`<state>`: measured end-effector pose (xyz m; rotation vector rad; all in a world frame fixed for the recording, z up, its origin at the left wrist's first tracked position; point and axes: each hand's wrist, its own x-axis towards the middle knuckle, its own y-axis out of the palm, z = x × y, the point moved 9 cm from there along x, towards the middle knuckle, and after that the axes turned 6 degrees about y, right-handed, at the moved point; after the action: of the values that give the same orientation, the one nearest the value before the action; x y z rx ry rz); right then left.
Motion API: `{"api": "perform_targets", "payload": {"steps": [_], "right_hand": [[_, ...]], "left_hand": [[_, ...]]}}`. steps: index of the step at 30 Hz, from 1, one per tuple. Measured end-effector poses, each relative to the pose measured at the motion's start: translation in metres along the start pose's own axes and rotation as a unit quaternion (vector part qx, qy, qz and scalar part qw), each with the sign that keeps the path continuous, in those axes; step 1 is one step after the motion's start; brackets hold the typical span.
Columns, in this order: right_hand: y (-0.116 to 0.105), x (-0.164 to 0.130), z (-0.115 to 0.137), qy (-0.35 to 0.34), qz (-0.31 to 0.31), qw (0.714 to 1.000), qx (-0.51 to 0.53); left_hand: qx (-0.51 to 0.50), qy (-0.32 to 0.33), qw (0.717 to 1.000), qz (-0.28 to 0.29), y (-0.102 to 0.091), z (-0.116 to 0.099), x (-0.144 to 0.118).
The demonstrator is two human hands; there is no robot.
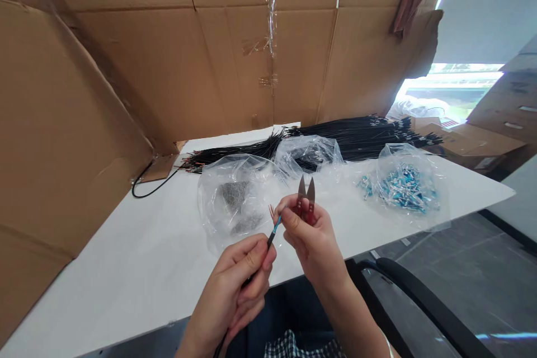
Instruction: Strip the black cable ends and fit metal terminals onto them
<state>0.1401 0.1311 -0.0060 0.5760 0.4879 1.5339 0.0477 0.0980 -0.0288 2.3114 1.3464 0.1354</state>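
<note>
My left hand point(245, 274) is closed around a black cable point(271, 239), just below its stripped end. Blue and copper-coloured wires point(277, 225) come out of that end. With thumb and forefinger, my right hand point(308, 229) pinches the blue wire. Tucked in the same hand is a pair of red-handled thread snips point(306, 196), its two dark blades pointing up and apart. Both hands are over the table's front edge, close together. The lower part of the snips is hidden by my fingers.
On the white table point(138, 251) a clear bag point(210, 190) holds grey bits, another clear bag point(310, 151) lies behind it, and a third bag point(409, 184) holds blue-and-silver pieces. Black cable bundles point(361, 134) lie along the cardboard wall point(235, 67). A chair armrest point(428, 296) is at right.
</note>
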Motion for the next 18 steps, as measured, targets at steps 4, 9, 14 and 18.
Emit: {"api": "perform_targets", "payload": {"steps": [4, 9, 14, 18], "right_hand": [[0.01, 0.002, -0.007, 0.057, 0.056, 0.994, 0.073], [0.005, 0.002, -0.002, 0.076, 0.04, 0.996, 0.0], [-0.004, -0.009, 0.015, 0.022, -0.058, 0.989, -0.131], [0.004, -0.015, 0.012, 0.011, -0.042, 0.982, -0.186]], "left_hand": [[-0.156, -0.067, 0.981, 0.094, 0.012, 0.007, -0.003], [-0.165, -0.047, 0.981, 0.09, 0.012, 0.004, -0.002], [-0.057, 0.033, 0.998, -0.008, 0.002, -0.01, -0.001], [0.03, 0.089, 0.994, -0.052, -0.005, -0.017, -0.004]]}}
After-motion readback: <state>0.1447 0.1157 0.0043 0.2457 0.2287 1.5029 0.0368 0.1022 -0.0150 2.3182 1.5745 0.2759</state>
